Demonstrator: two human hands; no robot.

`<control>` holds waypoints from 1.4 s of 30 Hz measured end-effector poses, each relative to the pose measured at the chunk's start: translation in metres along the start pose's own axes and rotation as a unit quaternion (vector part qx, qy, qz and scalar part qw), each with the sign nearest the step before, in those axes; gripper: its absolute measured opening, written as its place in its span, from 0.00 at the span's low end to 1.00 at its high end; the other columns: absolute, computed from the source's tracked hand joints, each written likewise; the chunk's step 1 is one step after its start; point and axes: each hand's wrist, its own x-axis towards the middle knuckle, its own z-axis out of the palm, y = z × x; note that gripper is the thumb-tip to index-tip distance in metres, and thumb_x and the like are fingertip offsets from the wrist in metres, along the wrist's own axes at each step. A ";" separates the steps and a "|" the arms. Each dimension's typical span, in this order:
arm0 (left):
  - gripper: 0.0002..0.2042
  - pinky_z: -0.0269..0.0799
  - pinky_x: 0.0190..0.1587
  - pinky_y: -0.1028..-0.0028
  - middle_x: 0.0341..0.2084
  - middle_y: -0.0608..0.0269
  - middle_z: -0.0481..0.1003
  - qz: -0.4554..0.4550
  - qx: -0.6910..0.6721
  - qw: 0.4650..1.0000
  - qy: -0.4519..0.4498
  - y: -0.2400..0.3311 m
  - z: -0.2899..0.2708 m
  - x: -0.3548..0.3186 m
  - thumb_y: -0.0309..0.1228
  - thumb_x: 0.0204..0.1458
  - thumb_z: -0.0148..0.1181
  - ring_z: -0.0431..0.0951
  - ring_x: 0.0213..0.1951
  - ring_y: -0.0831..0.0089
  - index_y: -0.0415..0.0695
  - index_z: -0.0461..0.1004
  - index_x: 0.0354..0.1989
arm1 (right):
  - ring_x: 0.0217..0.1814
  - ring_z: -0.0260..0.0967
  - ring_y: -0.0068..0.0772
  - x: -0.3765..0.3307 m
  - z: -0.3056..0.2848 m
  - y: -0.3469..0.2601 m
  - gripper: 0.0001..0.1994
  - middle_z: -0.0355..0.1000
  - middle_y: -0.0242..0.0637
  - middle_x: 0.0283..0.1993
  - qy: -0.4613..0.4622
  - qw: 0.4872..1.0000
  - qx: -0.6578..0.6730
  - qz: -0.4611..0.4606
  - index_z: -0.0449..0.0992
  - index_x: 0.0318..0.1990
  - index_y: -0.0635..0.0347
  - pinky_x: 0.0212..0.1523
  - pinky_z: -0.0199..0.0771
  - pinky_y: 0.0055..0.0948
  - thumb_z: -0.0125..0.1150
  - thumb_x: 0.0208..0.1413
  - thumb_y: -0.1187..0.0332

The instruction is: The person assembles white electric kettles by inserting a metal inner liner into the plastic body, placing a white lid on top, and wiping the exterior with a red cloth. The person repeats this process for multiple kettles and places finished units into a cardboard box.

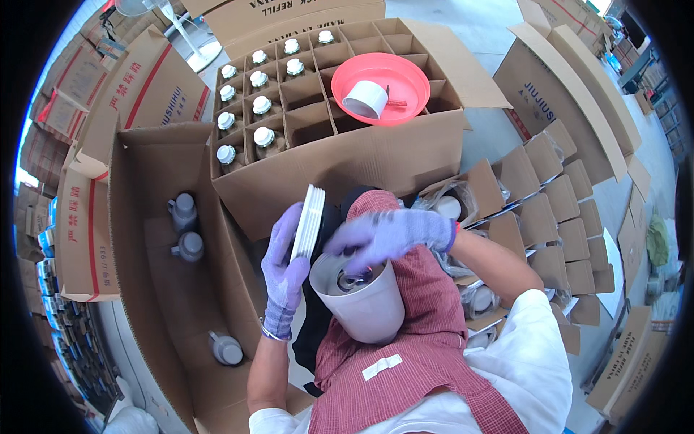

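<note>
Bottle carton (347, 163) held 11 bottles (262, 106); on it were 1 basin (410, 81) and 1 cup (366, 100). Left of it: 3 jugs (225, 350). Near side: 1 tub (365, 312), 2 gloves (282, 278).

Packing workshop: stacked cartons (81, 70), divided box (361, 153).

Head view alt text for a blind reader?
Gloved left hand grips a white ribbed piece; blurred right hand is at the mouth of an open pale cylinder on the lap. Ahead, a red basin sits on a divided carton of white-capped bottles.
</note>
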 end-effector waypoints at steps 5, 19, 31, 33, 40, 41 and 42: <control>0.38 0.58 0.67 0.63 0.64 0.49 0.65 -0.015 0.060 0.997 -0.055 -0.006 0.000 -0.018 0.47 0.46 0.66 0.65 0.66 0.57 0.38 0.67 0.65 | 0.48 0.77 0.43 0.026 0.034 0.000 0.27 0.77 0.47 0.48 -0.137 0.951 -0.230 0.155 0.77 0.53 0.58 0.47 0.77 0.36 0.62 0.51 0.48; 0.33 0.67 0.61 0.61 0.55 0.51 0.75 0.063 0.163 0.941 -0.289 0.010 -0.006 0.010 0.36 0.34 0.74 0.73 0.57 0.53 0.42 0.77 0.55 | 0.48 0.72 0.30 -0.029 0.067 0.043 0.12 0.73 0.41 0.46 0.577 0.792 0.174 -0.091 0.74 0.52 0.65 0.51 0.72 0.27 0.49 0.64 0.76; 0.42 0.51 0.68 0.53 0.59 0.50 0.68 0.115 0.162 0.894 -0.401 0.012 0.019 -0.015 0.60 0.45 0.64 0.62 0.64 0.47 0.44 0.67 0.64 | 0.61 0.66 0.50 -0.017 0.062 0.046 0.31 0.66 0.50 0.63 0.208 0.935 -0.195 -0.211 0.62 0.67 0.62 0.64 0.64 0.42 0.58 0.61 0.57; 0.44 0.50 0.69 0.54 0.60 0.48 0.67 0.079 0.098 0.914 -0.385 0.018 0.023 -0.019 0.62 0.45 0.64 0.62 0.65 0.50 0.41 0.65 0.64 | 0.65 0.63 0.52 -0.045 0.057 0.013 0.39 0.64 0.50 0.65 0.168 0.980 -0.047 -0.095 0.57 0.70 0.61 0.66 0.60 0.44 0.63 0.56 0.53; 0.21 0.66 0.55 0.75 0.50 0.61 0.72 -0.342 -0.075 0.933 -0.083 -0.042 0.065 -0.087 0.37 0.66 0.52 0.70 0.50 0.76 0.36 0.67 0.61 | 0.64 0.65 0.53 -0.188 0.116 0.003 0.43 0.65 0.53 0.63 0.300 0.933 -0.032 0.197 0.54 0.73 0.59 0.66 0.61 0.40 0.63 0.53 0.49; 0.18 0.68 0.50 0.78 0.40 0.67 0.74 -0.420 -0.084 0.891 -0.150 -0.048 0.062 -0.098 0.37 0.64 0.55 0.70 0.43 0.82 0.37 0.71 0.56 | 0.58 0.70 0.51 -0.198 0.130 0.011 0.41 0.70 0.53 0.55 0.283 0.930 0.017 0.236 0.57 0.71 0.60 0.63 0.66 0.39 0.62 0.54 0.49; 0.14 0.70 0.45 0.79 0.36 0.69 0.75 -0.454 -0.150 0.866 -0.147 -0.055 0.062 -0.103 0.36 0.63 0.57 0.73 0.39 0.82 0.38 0.74 0.50 | 0.55 0.71 0.50 -0.214 0.145 0.021 0.40 0.72 0.54 0.51 0.172 0.909 0.054 0.377 0.60 0.69 0.61 0.61 0.67 0.39 0.61 0.54 0.48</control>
